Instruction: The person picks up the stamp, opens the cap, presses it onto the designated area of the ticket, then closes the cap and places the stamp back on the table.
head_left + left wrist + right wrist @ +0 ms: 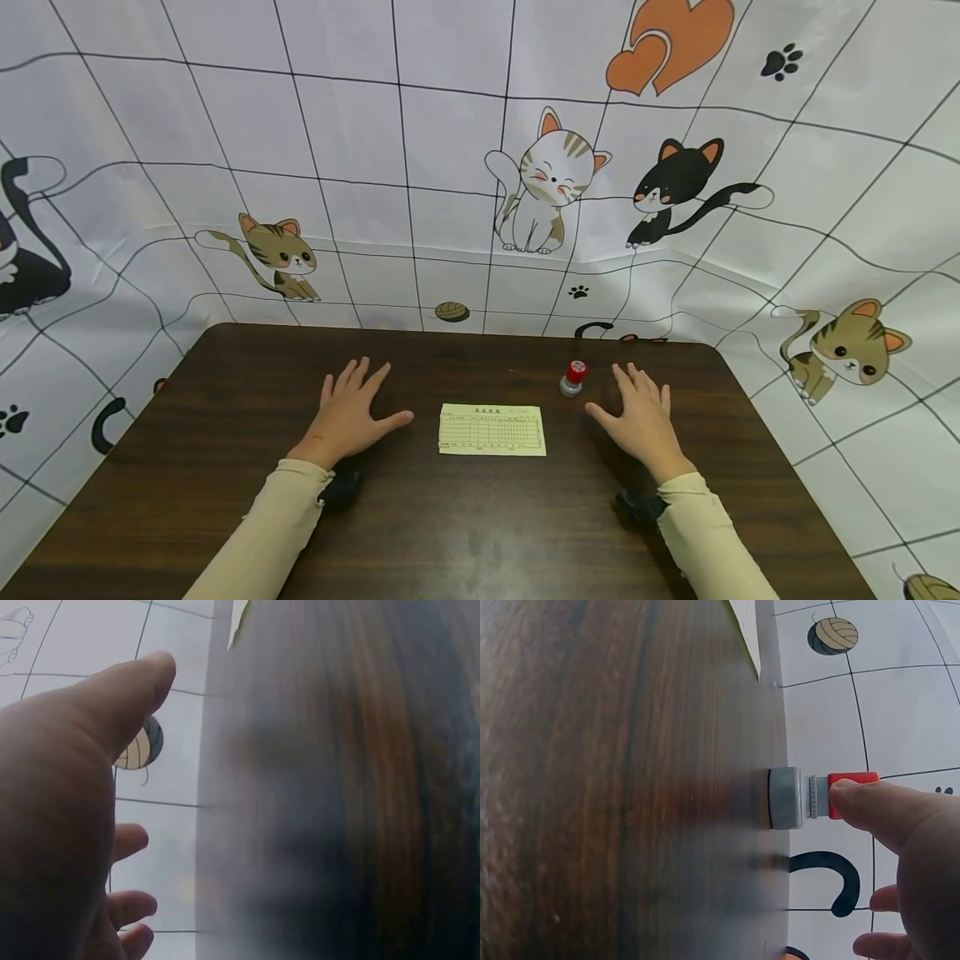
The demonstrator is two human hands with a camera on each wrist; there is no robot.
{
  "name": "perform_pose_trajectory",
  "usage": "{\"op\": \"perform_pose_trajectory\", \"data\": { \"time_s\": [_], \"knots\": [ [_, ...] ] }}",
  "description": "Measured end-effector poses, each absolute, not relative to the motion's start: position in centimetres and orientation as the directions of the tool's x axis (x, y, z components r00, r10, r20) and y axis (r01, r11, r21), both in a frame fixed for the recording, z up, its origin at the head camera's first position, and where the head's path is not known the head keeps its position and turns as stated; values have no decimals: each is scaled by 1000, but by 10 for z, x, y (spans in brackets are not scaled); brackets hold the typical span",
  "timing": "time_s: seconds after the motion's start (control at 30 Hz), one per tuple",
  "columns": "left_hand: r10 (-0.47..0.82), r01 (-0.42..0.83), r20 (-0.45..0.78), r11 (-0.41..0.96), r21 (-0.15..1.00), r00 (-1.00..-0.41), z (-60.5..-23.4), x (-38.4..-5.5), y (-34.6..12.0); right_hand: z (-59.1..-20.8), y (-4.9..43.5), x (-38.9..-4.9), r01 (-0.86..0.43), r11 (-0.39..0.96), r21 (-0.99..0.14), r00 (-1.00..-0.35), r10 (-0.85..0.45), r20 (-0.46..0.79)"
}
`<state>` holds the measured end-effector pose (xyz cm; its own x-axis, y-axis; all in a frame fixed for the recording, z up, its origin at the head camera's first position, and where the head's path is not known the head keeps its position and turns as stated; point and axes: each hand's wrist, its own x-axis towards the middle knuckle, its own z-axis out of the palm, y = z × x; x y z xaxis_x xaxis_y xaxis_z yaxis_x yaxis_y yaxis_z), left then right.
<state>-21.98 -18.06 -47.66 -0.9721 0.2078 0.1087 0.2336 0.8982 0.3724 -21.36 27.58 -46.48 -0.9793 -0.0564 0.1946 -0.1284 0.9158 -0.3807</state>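
Note:
A yellow printed form slip (pixel 492 430) lies flat on the dark wooden table, between the two hands. Just beyond its right corner stands a small stamp (pixel 572 378) with a red top and a grey base. My left hand (pixel 352 414) is to the left of the slip, fingers spread, holding nothing. To the right of the stamp my right hand (pixel 636 417) is spread too, its thumb pointing toward the slip. In the right wrist view the thumb overlaps the stamp's red top (pixel 855 778), but the head view shows a gap between them.
The brown tabletop (pixel 480 525) ends at a white curtain (pixel 450 208) with a black grid and printed cats, which surrounds its back and sides. A dark band with a camera (pixel 641 507) sits at the right wrist, and another camera (pixel 341 487) at the left.

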Motion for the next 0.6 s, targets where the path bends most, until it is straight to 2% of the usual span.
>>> {"op": "perform_pose_trajectory", "data": {
  "time_s": [0.27,0.5,0.6],
  "knots": [
    [271,288,99,881,376,-958,-474,-216,-172,-462,270,-214,-141,912,-385,-978,-69,195],
    [335,336,76,847,413,-939,-472,-215,-162,-458,270,-221,-124,825,-551,-992,-96,79],
    [351,340,57,833,437,-935,-471,-214,-157,-457,270,-225,-124,800,-587,-992,-103,69]
  ]
}}
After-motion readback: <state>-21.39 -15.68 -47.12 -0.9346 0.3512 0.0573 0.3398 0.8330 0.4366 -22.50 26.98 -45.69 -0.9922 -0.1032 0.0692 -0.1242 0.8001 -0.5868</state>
